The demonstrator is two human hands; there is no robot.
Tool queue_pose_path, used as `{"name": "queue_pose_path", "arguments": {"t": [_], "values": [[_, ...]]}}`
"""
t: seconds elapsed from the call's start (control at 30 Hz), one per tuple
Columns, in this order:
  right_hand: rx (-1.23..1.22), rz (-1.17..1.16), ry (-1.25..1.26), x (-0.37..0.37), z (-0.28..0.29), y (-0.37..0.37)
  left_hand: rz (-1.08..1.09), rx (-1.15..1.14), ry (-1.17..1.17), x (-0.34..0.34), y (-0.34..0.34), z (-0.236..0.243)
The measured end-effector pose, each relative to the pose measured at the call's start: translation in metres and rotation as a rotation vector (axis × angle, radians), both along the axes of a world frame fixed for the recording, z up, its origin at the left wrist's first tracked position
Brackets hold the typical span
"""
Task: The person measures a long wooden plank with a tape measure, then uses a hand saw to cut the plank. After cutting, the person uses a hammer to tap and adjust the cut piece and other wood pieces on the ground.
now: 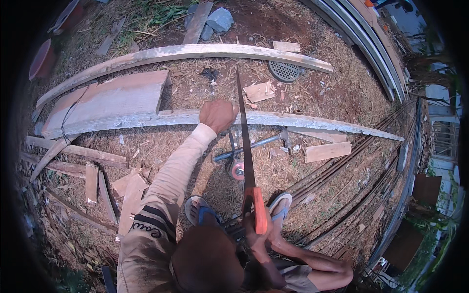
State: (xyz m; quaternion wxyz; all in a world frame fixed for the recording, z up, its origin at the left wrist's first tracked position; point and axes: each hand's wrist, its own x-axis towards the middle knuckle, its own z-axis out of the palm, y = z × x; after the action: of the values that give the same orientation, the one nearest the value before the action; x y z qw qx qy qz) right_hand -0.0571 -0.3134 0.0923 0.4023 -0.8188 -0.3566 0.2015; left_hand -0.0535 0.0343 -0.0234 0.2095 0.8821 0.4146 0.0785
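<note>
A long, pale wooden beam (303, 120) lies crosswise before me. Wrapped over its top edge, my left hand (218, 115) grips it just left of a handsaw (248, 151). My right hand (251, 233) is closed around the saw's orange handle, low in the picture near my feet. The dark blade points away from me and crosses the beam, its tip reaching past the far side. Whether the teeth have cut into the wood, I cannot tell. Below the beam lie a hammer (256, 146) with a blue handle and a round red object (238, 170), perhaps a tape measure.
A second beam (205, 50) lies farther off, with a wide plank (115, 100) between the two at left. Offcuts (327, 152) and wood shavings litter the ground. Long rods (342, 190) run diagonally at right. A round perforated cover (283, 72) and a grey rock (220, 20) sit beyond.
</note>
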Motion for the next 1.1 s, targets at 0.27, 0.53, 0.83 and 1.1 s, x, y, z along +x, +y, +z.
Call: {"name": "queue_pose_path", "arguments": {"t": [0.27, 0.53, 0.83, 1.1], "values": [[0.066, -0.129, 0.366, 0.051, -0.053, 0.092, -0.026, -0.014, 0.038, 0.005, -0.016, 0.009], [0.033, -0.026, -0.078, -0.015, 0.035, -0.033, 0.019, -0.022, 0.045, 0.007, 0.004, 0.006], [0.023, -0.129, 0.273, 0.025, -0.038, 0.032, -0.008, -0.021, 0.049, 0.01, -0.003, 0.009], [0.087, -0.151, 0.229, 0.025, -0.06, -0.003, -0.013, 0.025, 0.053, 0.013, -0.018, 0.008]]}}
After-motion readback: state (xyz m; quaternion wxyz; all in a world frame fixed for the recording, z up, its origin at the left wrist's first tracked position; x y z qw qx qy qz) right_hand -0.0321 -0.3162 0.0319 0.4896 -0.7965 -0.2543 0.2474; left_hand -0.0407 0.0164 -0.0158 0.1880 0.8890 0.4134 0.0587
